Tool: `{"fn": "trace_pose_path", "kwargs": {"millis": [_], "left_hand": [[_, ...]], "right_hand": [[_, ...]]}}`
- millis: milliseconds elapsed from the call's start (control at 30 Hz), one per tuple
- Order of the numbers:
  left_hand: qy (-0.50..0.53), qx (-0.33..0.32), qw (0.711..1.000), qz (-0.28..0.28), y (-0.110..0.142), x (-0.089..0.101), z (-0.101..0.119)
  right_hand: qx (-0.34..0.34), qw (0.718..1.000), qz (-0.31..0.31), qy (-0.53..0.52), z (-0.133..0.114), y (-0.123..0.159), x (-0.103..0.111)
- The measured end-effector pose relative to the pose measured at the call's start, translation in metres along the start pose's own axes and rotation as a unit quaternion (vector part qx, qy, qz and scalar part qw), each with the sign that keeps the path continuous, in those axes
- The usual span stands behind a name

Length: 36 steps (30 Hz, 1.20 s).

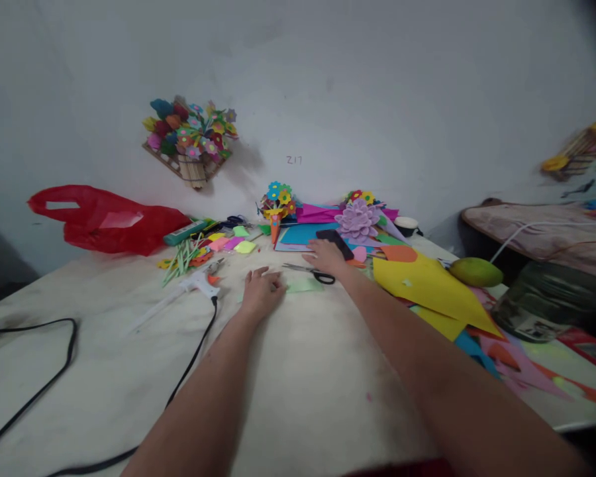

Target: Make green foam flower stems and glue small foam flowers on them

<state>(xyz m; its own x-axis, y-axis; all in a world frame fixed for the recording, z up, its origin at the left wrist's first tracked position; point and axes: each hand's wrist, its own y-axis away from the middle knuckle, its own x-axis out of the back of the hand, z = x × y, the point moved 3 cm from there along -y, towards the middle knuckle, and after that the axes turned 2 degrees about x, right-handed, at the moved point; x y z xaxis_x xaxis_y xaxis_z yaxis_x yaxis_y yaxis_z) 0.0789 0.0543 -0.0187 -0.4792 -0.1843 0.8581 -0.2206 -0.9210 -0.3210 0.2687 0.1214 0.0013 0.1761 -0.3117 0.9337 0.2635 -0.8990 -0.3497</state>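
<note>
My left hand (263,291) rests on the table with its fingers loosely bent and apart, over a pale green piece of paper (305,285). My right hand (326,257) reaches farther forward, fingers stretched out, beside a dark phone (336,242). Whether it touches the phone I cannot tell. Between my hands lies a pair of scissors (322,277) with black handles, blades pointing left. Blue sheets (300,236) lie beyond my right hand. A white glue gun (198,283) with a black cord lies left of my left hand.
Left stand a red plastic bag (114,222), green stems (183,258) and colourful paper pieces (233,243). Paper flowers (279,199) and a lilac flower (358,220) are at the back. On the right are yellow sheets (427,285), a green mango (475,271) and a glass jar (541,301).
</note>
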Motion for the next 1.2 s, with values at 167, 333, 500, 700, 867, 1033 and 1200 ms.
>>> {"fn": "trace_pose_path", "kwargs": {"millis": [167,333,500,700,867,1033,1200], "left_hand": [[-0.002,-0.009,1.000,0.006,0.001,0.002,0.000],[0.005,-0.013,1.000,0.018,0.002,0.006,0.000],[0.004,-0.011,1.000,0.025,0.004,0.010,-0.003],[0.008,0.005,1.000,0.019,0.006,0.007,-0.007],[0.008,0.014,1.000,0.013,0.006,0.006,-0.009],[-0.004,0.019,0.999,0.025,0.008,0.008,-0.009],[-0.005,0.016,1.000,0.019,0.008,0.007,-0.011]], "right_hand": [[0.050,0.995,-0.088,-0.008,-0.013,0.012,-0.020],[-0.023,0.996,-0.062,0.068,-0.014,0.024,-0.015],[-0.087,0.989,-0.040,0.110,-0.017,0.038,-0.005],[-0.086,0.989,-0.017,0.121,-0.022,0.052,0.008],[0.029,0.999,0.013,-0.015,-0.044,0.056,0.016],[0.034,0.994,-0.010,-0.101,-0.062,0.063,0.006],[0.031,0.995,-0.005,-0.097,-0.069,0.065,-0.006]]}}
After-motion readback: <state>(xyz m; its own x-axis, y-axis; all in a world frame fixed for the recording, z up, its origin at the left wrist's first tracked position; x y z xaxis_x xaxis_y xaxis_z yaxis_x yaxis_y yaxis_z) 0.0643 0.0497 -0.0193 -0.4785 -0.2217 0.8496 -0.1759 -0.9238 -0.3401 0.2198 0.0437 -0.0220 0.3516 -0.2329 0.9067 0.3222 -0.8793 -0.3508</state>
